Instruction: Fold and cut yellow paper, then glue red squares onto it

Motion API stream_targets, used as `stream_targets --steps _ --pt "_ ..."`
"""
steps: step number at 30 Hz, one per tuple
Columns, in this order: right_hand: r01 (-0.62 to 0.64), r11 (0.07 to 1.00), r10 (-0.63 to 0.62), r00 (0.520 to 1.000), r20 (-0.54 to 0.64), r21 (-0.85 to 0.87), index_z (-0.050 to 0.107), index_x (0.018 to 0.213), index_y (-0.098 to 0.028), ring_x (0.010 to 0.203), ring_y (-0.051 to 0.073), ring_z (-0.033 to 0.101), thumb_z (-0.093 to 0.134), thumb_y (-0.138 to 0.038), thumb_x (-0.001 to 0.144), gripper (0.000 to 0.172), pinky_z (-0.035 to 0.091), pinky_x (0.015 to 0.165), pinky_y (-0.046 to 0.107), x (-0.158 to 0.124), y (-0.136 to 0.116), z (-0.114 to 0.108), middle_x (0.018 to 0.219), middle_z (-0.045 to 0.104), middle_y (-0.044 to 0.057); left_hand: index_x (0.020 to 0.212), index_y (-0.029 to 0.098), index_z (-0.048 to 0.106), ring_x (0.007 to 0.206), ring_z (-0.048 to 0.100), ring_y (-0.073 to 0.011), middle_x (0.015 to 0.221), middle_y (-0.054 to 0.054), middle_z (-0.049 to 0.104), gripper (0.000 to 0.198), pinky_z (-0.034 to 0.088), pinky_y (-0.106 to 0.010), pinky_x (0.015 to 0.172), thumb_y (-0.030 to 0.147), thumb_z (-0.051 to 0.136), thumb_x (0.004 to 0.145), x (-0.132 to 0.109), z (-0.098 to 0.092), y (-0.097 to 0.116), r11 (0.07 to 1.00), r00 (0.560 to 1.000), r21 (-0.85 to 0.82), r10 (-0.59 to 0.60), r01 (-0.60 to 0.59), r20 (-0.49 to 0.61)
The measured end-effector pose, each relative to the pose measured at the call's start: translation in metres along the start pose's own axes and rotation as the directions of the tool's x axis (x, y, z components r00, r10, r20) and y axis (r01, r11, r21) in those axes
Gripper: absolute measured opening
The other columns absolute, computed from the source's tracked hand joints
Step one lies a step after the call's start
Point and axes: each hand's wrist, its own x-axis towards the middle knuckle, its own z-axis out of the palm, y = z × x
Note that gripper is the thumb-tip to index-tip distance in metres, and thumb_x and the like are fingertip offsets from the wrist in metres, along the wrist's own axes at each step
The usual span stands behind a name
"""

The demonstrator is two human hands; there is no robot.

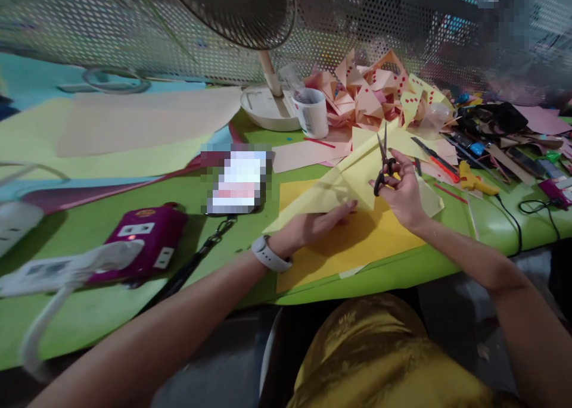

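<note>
My right hand (404, 190) grips a pair of black-handled scissors (383, 158), its fingers around the handles. The blades point up and away from me, slightly apart. Below lies a pale yellow paper sheet (328, 187), raised or folded along a slanting edge. My left hand (324, 222), with a pale watch on the wrist, lies low over the papers, fingers stretched out by the pale sheet's near edge. Its fingertips are partly hidden. Under both hands a deeper yellow paper sheet (308, 271) rests on the green table (250, 259).
Left of the papers are a phone (239, 181) with a strap and a purple power adapter (147, 235). Behind stand a fan (268, 107), a white mug (311, 113) and folded paper pieces (357, 92). A cutter knife (440, 161) and yellow glue gun (476, 178) lie right.
</note>
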Motion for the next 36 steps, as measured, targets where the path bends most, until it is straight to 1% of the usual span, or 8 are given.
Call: stream_targets --steps 2,5,10,14,19,27,32,36 --pt "-0.028 0.999 0.029 1.0 -0.003 0.043 0.034 0.139 -0.03 0.09 0.013 0.062 0.073 -0.028 0.075 0.075 0.059 0.088 0.03 -0.002 0.001 0.002 0.119 0.049 0.005 0.075 0.023 0.078 0.081 0.073 -0.0283 0.073 -0.005 0.077 0.022 0.058 -0.035 0.081 0.045 0.076 0.073 -0.001 -0.001 0.003 0.999 1.0 0.037 -0.018 0.017 0.025" --pt "-0.079 0.992 0.078 0.997 0.013 0.098 0.039 0.132 -0.027 0.078 0.01 0.061 0.078 -0.035 0.072 0.072 0.06 0.082 0.031 -0.001 0.001 0.0 0.111 0.051 0.003 0.076 0.021 0.075 0.083 0.073 -0.0299 0.077 -0.006 0.076 0.024 0.06 -0.035 0.075 0.045 0.073 0.072 0.0 -0.004 0.008 1.0 1.0 -0.018 -0.015 0.015 -0.021" --pt "-0.138 0.983 0.116 0.978 0.172 0.122 0.048 0.117 -0.025 0.068 0.01 0.06 0.081 -0.05 0.066 0.066 0.061 0.059 0.028 -0.002 -0.014 -0.008 0.1 0.055 0.001 0.082 0.016 0.069 0.09 0.07 -0.0269 0.092 -0.007 0.074 0.031 0.062 -0.036 0.074 0.044 0.075 0.07 0.008 -0.009 0.007 0.965 0.977 -0.206 0.131 -0.165 -0.17" --pt "-0.253 0.967 0.228 0.914 0.335 0.032 0.054 0.105 -0.022 0.047 0.006 0.05 0.082 -0.053 0.065 0.058 0.048 0.036 0.021 -0.011 -0.031 -0.014 0.083 0.058 -0.002 0.077 0.016 0.063 0.09 0.069 -0.024 0.087 -0.006 0.07 0.029 0.063 -0.037 0.077 0.042 0.074 0.07 0.015 -0.016 0.004 0.933 0.937 -0.258 0.166 -0.25 -0.307" --pt "-0.325 0.934 0.355 0.821 0.446 -0.145 0.057 0.1 -0.021 0.05 0.008 0.05 0.082 -0.051 0.066 0.052 0.042 0.031 0.018 -0.02 -0.036 -0.018 0.073 0.059 -0.003 0.07 0.017 0.06 0.079 0.068 -0.0197 0.072 -0.001 0.063 0.026 0.065 -0.037 0.077 0.039 0.073 0.071 0.022 -0.022 0.005 0.877 0.9 -0.356 0.167 -0.322 -0.403" --pt "-0.364 0.906 0.422 0.733 0.534 -0.217 0.059 0.099 -0.02 0.04 0.005 0.041 0.08 -0.051 0.069 0.048 0.036 0.03 0.018 -0.024 -0.031 -0.014 0.063 0.057 -0.006 0.074 0.017 0.058 0.083 0.072 -0.0234 0.071 0.0 0.06 0.029 0.065 -0.041 0.079 0.04 0.075 0.068 0.024 -0.02 0.006 0.861 0.905 -0.409 0.125 -0.302 -0.406" --pt "-0.388 0.902 0.425 0.712 0.56 -0.191 0.058 0.097 -0.019 0.038 0.004 0.037 0.078 -0.054 0.07 0.049 0.032 0.031 0.018 -0.024 -0.033 -0.012 0.06 0.053 -0.008 0.069 0.018 0.053 0.092 0.073 -0.0308 0.068 -0.001 0.058 0.035 0.065 -0.041 0.078 0.045 0.075 0.071 0.021 -0.018 0.007 0.873 0.938 -0.422 0.1 -0.243 -0.333" --pt "-0.384 0.907 0.408 0.702 0.584 -0.173 0.058 0.096 -0.018 0.036 0.002 0.034 0.077 -0.055 0.071 0.049 0.03 0.031 0.017 -0.023 -0.031 -0.012 0.059 0.053 -0.008 0.072 0.018 0.055 0.092 0.075 -0.0318 0.067 -0.001 0.06 0.033 0.065 -0.039 0.076 0.045 0.074 0.072 0.021 -0.018 0.005 0.87 0.957 -0.44 0.109 -0.223 -0.27"
